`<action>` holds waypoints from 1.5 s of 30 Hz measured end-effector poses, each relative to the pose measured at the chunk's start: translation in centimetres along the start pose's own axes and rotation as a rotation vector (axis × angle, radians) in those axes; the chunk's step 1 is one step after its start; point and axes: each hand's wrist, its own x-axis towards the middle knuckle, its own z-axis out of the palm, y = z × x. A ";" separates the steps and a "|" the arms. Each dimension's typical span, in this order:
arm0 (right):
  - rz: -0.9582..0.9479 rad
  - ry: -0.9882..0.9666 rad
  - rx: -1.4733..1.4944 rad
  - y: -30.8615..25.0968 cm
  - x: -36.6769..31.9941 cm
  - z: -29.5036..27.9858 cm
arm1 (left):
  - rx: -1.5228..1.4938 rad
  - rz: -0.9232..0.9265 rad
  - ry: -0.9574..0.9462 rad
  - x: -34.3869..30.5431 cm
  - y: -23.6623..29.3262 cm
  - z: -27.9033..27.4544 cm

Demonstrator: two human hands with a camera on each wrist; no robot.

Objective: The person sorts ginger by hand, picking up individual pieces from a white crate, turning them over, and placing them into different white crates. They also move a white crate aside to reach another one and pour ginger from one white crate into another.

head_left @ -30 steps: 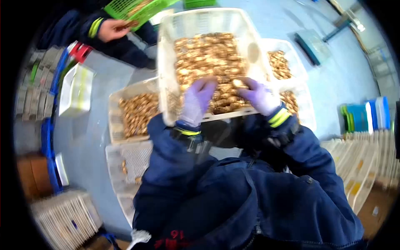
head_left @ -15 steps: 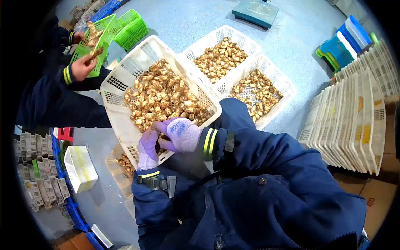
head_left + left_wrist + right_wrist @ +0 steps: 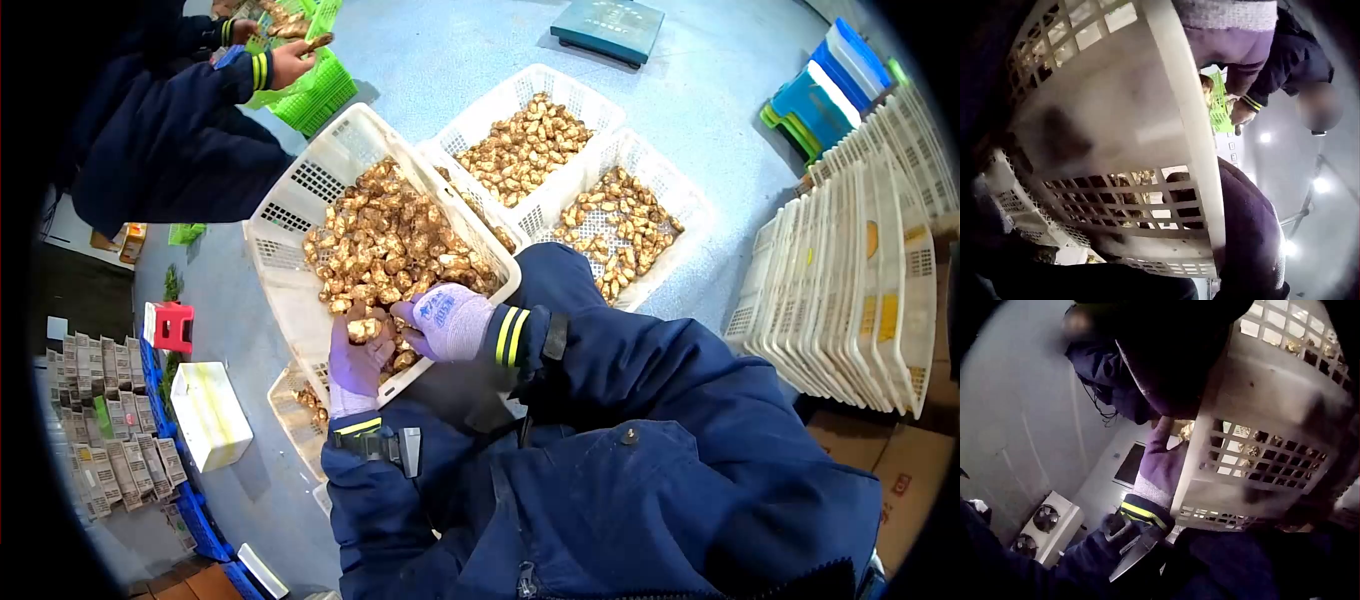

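Observation:
A white slotted basket [image 3: 300, 205] full of brown, mushroom-like pieces [image 3: 395, 240] rests tilted on my lap. At its near edge my left hand [image 3: 356, 358], in a purple glove, cups one brown piece [image 3: 364, 328]. My right hand [image 3: 447, 320], also gloved, curls its fingers onto the same piece from the right. The left wrist view shows the basket's wall [image 3: 1116, 125] from below and a purple glove [image 3: 1229, 37]. In the right wrist view the basket [image 3: 1272, 431] fills the frame beside the left hand's glove [image 3: 1161, 464].
Two more white baskets [image 3: 520, 92] [image 3: 690, 205] of brown pieces stand behind, another [image 3: 290, 405] lies below. A second person [image 3: 170, 130] works at green baskets [image 3: 315, 85] top left. Stacked white baskets [image 3: 860, 260] stand right, a scale [image 3: 610, 25] at the back, a white box [image 3: 210, 415] left.
My hands have come together at the basket's near edge, and the left hand now holds a brown piece up. The other person's hand has risen toward the green basket.

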 end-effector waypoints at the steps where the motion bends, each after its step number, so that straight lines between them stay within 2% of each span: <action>1: 0.011 0.001 -0.009 0.1 0.1 0.0 | -0.067 0.009 -0.032 -0.3 0.3 0.2; 2: 0.016 -0.002 -0.017 0.1 0.1 0.1 | -0.143 0.002 -0.203 0.2 0.1 -1.2; 7: -0.009 0.042 -0.012 -0.5 0.0 -0.4 | 0.062 0.101 -0.074 -0.4 -0.2 -1.4; 15: -0.042 0.134 -0.028 -0.3 0.1 0.3 | 0.035 0.226 -0.162 -0.8 0.1 -0.5; 22: -0.042 0.146 -0.027 -0.3 0.1 0.5 | 0.070 0.221 -0.168 -1.0 0.2 -0.6; 25: -0.006 0.071 -0.051 -0.5 0.0 -0.1 | -0.019 0.103 -0.068 -0.8 0.1 -0.6; 27: 0.003 0.092 -0.072 -0.7 -0.1 -0.2 | 0.133 0.104 0.034 -0.7 -0.5 0.0; 28: -0.048 0.175 -0.013 -0.6 0.0 0.0 | 0.286 0.074 0.051 -1.2 -0.3 0.8; 29: -0.028 0.148 0.069 -0.5 0.1 0.0 | 0.439 0.046 0.071 -1.6 0.0 1.6; 30: -0.048 0.164 0.118 -0.5 0.1 0.0 | 0.584 0.053 0.001 -1.1 -0.2 1.0; 31: -0.069 0.180 0.168 -0.7 0.1 -0.2 | 0.619 0.006 0.057 -1.9 0.5 3.3; 33: 0.032 0.009 0.169 -1.0 0.2 -0.8 | 0.645 -0.028 0.052 -1.5 0.1 2.8; 35: -0.010 -0.014 0.288 -0.4 0.4 -0.4 | 0.671 -0.031 0.069 -1.3 0.0 2.8; 42: 0.001 -0.035 0.182 -0.4 0.5 0.0 | 0.770 0.023 0.070 -0.5 -0.7 2.3; 45: 0.004 -0.076 0.109 -0.9 0.7 -0.6 | 1.543 0.750 -0.225 -0.3 -0.6 1.6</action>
